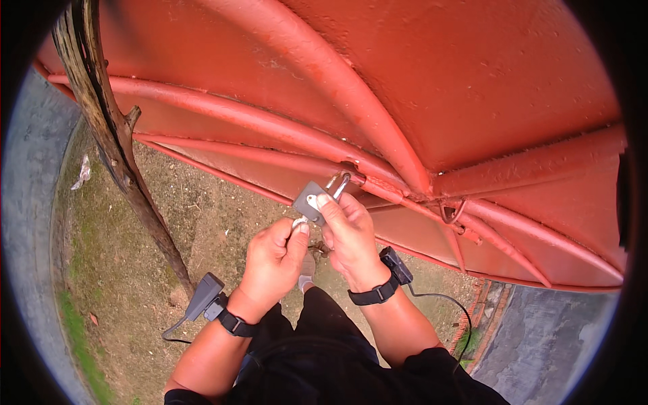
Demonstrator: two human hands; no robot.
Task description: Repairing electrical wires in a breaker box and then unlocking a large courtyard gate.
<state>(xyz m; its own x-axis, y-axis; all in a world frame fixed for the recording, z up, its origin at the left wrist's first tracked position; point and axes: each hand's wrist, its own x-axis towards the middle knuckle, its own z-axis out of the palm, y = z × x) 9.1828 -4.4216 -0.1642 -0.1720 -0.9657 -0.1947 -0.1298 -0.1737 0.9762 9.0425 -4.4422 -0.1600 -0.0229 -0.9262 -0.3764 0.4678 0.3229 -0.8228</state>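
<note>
A grey padlock hangs by its metal shackle from a ring on the red metal gate. My right hand grips the padlock's body, thumb across its face. My left hand is just below it, fingers pinched on a small key at the padlock's underside. Both wrists wear black straps with small dark devices and cables.
The red gate with welded tube bars fills the upper and right view. A rough wooden post leans at the left. Bare dirt with sparse grass lies below. A metal hook sits on the gate bar to the right. Grey concrete borders both sides.
</note>
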